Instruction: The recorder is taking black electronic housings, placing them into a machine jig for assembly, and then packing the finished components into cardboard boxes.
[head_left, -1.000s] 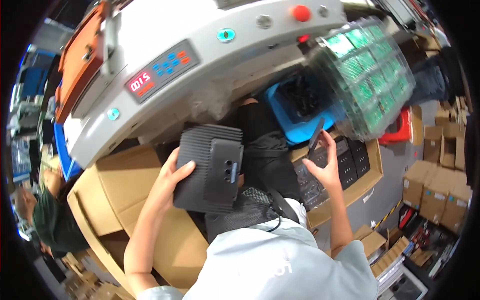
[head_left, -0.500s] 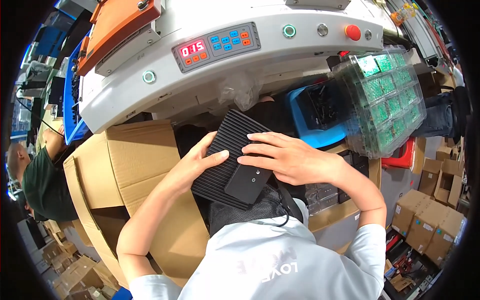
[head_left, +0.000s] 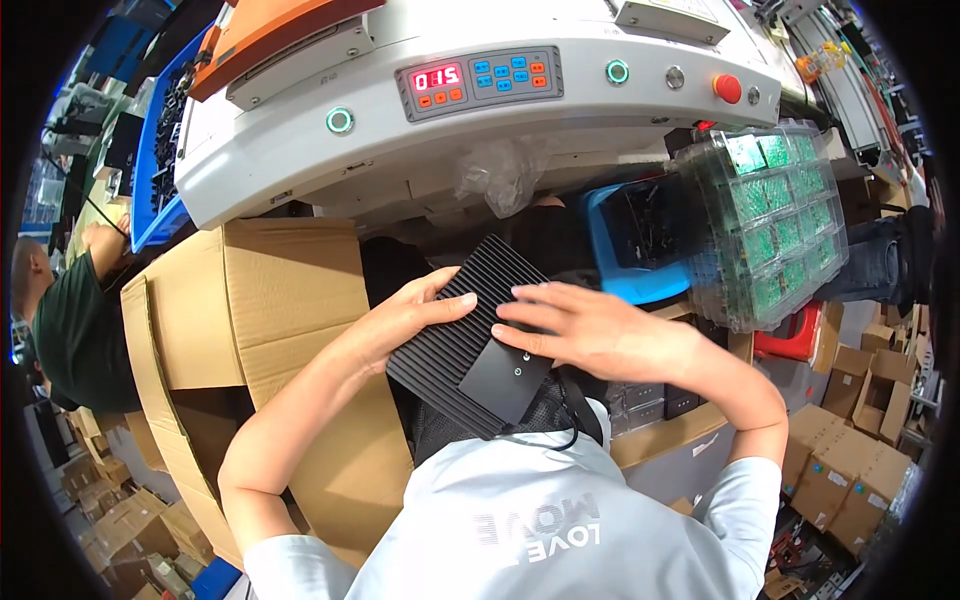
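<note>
A black ribbed metal case (head_left: 448, 352) lies tilted in front of my body, above my lap. One corner of its top is a smooth flat panel (head_left: 503, 382) with small white marks. My left hand (head_left: 415, 315) grips the case along its left edge, thumb over the ribs and the other fingers mostly hidden beneath. Over the right part of the case, my right hand (head_left: 595, 328) has its fingers stretched out and a little apart, slightly blurred. Whether those fingertips touch the surface is hard to make out.
A white machine front with a control panel (head_left: 478, 84) and red button (head_left: 727, 89) spans ahead. An open cardboard box (head_left: 290, 290) stands at left. Right are a blue bin (head_left: 620, 265), stacked clear trays of green circuit boards (head_left: 770, 220) and cartons (head_left: 835, 465). Another person (head_left: 85, 320) sits far left.
My view has shifted, so the machine sits further right and higher. My right fingers have lifted or slid slightly on the case, while my left hand keeps its grip.
</note>
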